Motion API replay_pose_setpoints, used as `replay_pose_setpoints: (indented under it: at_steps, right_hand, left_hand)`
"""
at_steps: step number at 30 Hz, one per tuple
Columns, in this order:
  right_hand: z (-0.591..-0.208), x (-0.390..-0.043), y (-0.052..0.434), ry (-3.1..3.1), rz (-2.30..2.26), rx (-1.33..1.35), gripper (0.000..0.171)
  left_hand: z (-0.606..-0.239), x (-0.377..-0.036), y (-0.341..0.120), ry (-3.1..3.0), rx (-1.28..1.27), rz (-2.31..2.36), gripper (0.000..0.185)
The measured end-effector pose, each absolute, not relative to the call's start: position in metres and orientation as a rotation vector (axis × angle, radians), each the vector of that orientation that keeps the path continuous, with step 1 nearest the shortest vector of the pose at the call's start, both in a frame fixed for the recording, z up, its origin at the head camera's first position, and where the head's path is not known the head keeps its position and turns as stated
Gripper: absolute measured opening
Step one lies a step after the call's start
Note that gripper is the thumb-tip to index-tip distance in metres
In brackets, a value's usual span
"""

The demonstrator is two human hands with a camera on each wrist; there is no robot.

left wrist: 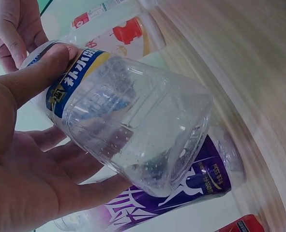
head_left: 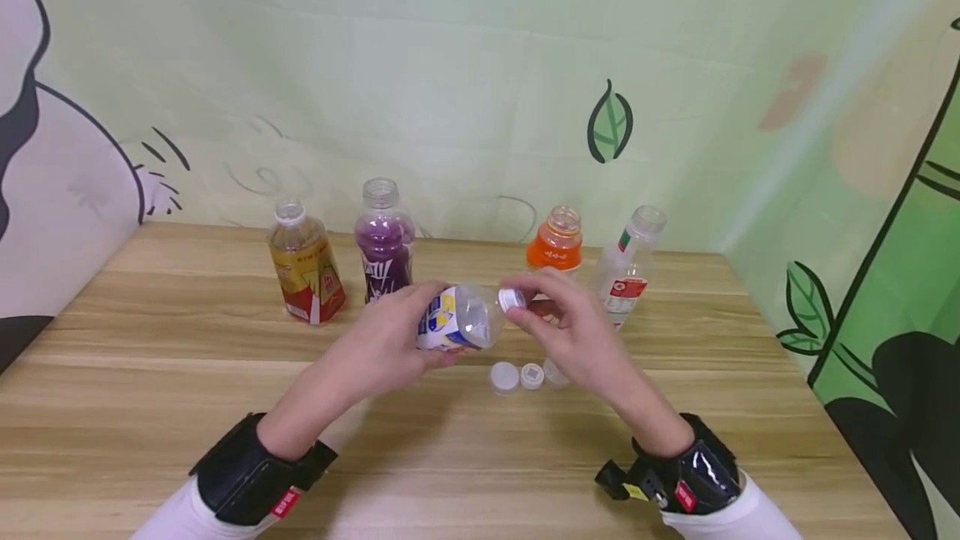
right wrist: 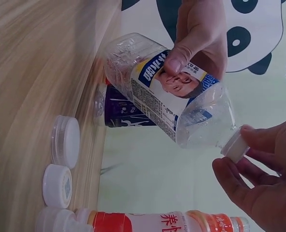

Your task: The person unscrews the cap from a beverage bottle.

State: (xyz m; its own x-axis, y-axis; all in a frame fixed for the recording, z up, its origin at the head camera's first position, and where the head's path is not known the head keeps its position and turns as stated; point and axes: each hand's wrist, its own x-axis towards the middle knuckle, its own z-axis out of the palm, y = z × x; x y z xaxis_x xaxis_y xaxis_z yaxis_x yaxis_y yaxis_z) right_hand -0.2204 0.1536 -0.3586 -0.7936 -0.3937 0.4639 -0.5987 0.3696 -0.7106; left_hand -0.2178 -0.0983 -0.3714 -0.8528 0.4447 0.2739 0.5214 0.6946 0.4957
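Right hand [head_left: 576,332]: thumb and fingertips [right wrist: 256,145] pinch the white cap [head_left: 512,299] seated on the neck of the clear bottle [head_left: 459,319]. Left hand [head_left: 390,338]: fingers and thumb wrapped round the bottle's labelled middle, holding it on its side above the table [head_left: 150,407], neck toward the right hand, base toward the left wrist.

Judgement on the step in hand, turning the cap on the neck: the wall is thin and looks easily crushed, so the left hand's grip should be firm on the label band but not squeezing. The cap should be kept square to the neck and turned by the fingertips alone, while the bottle is held against rotation. A tilted cap would likely bind on the thread.

Containers:
- Clear bottle: blue, white and yellow label; no liquid visible, only droplets inside the wall.
- Four uncapped bottles stand upright along the back of the table. The yellow-labelled bottle [head_left: 305,262] has contents I cannot tell; the purple bottle [head_left: 385,242] appears to hold purple liquid; the orange bottle [head_left: 555,242] is partly hidden behind the right hand; the white-labelled bottle [head_left: 628,267] looks empty.
- Three loose caps [head_left: 529,375] lie in a row on the table just beneath the hands, apart from the bottles.
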Motion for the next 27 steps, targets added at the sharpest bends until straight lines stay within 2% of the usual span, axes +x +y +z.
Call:
replay_pose_setpoints:
  at_steps: [3,12,27]
  right_hand:
    - [-0.3584,-0.2203,0.1527,-2.427,1.396,0.854,0.038]
    - [-0.3595,-0.2214,0.1521,-2.494,1.357,0.746,0.023]
    - [-0.3595,-0.2204,0.1521,-2.441,1.406,0.793,0.025]
  left_hand:
    - [-0.3710,-0.2183,-0.0991,-2.763,-0.789,-0.862,0.070]
    - [-0.3707,-0.2178,-0.0993,-2.760,-0.778,-0.829,0.072]
    - [-0.3713,-0.2168,-0.0988,-2.775,-0.778,-0.817,0.071]
